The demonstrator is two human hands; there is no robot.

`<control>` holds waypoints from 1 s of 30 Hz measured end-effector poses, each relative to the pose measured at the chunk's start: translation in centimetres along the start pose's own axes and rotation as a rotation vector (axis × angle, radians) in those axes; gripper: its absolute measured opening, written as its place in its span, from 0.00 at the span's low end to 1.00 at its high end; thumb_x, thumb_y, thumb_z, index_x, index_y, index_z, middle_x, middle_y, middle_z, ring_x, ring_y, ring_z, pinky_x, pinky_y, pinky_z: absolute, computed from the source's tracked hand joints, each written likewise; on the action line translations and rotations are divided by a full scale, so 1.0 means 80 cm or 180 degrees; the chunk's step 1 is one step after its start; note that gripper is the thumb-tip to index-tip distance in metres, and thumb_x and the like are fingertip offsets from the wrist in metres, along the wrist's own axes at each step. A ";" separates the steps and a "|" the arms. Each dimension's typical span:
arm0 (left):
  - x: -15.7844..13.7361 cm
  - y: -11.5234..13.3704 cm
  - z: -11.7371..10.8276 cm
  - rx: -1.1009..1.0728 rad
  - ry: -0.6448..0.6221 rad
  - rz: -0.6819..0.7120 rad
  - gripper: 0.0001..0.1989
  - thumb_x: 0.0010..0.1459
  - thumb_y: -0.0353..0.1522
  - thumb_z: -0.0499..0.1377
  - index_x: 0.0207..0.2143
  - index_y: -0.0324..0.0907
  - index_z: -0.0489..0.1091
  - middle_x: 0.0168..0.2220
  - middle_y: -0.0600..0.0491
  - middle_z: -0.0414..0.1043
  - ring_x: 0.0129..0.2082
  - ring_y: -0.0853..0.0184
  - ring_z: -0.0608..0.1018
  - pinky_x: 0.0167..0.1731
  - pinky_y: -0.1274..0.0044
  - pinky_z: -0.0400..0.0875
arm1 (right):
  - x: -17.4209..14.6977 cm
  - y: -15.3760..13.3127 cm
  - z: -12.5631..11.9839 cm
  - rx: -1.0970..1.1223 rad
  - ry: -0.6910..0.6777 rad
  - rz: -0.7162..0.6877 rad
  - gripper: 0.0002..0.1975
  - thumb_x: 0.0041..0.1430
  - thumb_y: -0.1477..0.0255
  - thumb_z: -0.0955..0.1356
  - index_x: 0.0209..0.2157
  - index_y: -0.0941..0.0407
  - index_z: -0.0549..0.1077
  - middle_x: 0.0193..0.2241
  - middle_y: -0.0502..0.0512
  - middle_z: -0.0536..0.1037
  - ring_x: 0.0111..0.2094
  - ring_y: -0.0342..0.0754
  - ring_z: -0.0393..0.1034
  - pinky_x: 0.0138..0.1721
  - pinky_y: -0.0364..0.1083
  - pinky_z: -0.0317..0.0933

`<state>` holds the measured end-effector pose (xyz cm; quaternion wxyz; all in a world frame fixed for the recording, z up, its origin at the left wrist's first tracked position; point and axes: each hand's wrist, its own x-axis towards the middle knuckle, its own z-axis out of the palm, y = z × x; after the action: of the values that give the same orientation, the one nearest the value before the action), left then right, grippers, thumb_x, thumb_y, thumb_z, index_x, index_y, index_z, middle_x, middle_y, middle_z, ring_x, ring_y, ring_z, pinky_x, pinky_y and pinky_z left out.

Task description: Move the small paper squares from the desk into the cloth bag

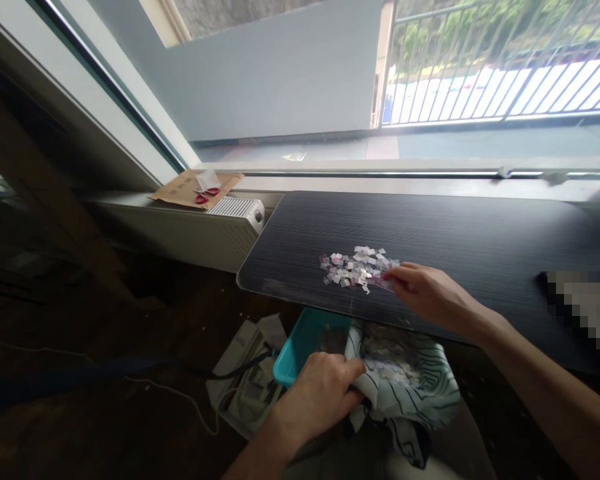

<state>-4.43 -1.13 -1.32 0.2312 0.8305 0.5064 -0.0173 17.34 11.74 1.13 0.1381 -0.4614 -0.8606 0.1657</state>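
My right hand (423,288) is over the dark table (430,227), with its fingers pinched at the right edge of a loose pile of small pale and pinkish clear pieces (353,268). What lies between those fingertips is too small to make out. Below the table's front edge, my left hand (325,380) grips the rim of a pale green striped cloth (433,400) between thumb and fingers. The cloth forms a hollow with many similar small pieces (397,363) inside. Left of it, partly behind my left hand, is a turquoise plastic bin (297,347).
Red-handled scissors (207,195) lie on a brown envelope (177,190) on the sill, beside a white radiator (237,208). A box of odds and ends (253,383) and a thin cable (180,393) are on the floor. A blurred-out object (587,310) sits at the table's right.
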 end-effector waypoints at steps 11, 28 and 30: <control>-0.017 -0.023 0.005 -0.0132 0.0042 -0.0235 0.03 0.59 0.33 0.58 0.34 0.44 0.71 0.29 0.55 0.73 0.31 0.62 0.77 0.31 0.77 0.65 | 0.033 0.000 0.004 -0.0442 -0.0170 0.0131 0.17 0.60 0.72 0.59 0.42 0.54 0.77 0.38 0.55 0.79 0.34 0.47 0.72 0.32 0.43 0.57; -0.015 -0.019 0.002 -0.0134 -0.0062 -0.0240 0.03 0.58 0.32 0.58 0.35 0.43 0.71 0.31 0.54 0.74 0.34 0.61 0.77 0.33 0.77 0.65 | 0.004 -0.008 -0.010 -0.0568 -0.0186 -0.0104 0.16 0.62 0.72 0.59 0.41 0.52 0.77 0.35 0.54 0.79 0.32 0.46 0.71 0.30 0.43 0.56; -0.014 -0.018 0.002 -0.0125 -0.0063 -0.0219 0.03 0.58 0.32 0.58 0.35 0.43 0.71 0.30 0.54 0.74 0.33 0.61 0.77 0.32 0.77 0.65 | 0.006 -0.008 -0.010 -0.0543 -0.0147 -0.0103 0.16 0.63 0.71 0.59 0.41 0.53 0.77 0.35 0.54 0.79 0.32 0.46 0.71 0.30 0.43 0.55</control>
<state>-6.19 -1.59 -1.70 0.2518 0.8077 0.5325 -0.0235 16.95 11.92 2.19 0.0810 -0.4536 -0.8818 0.1000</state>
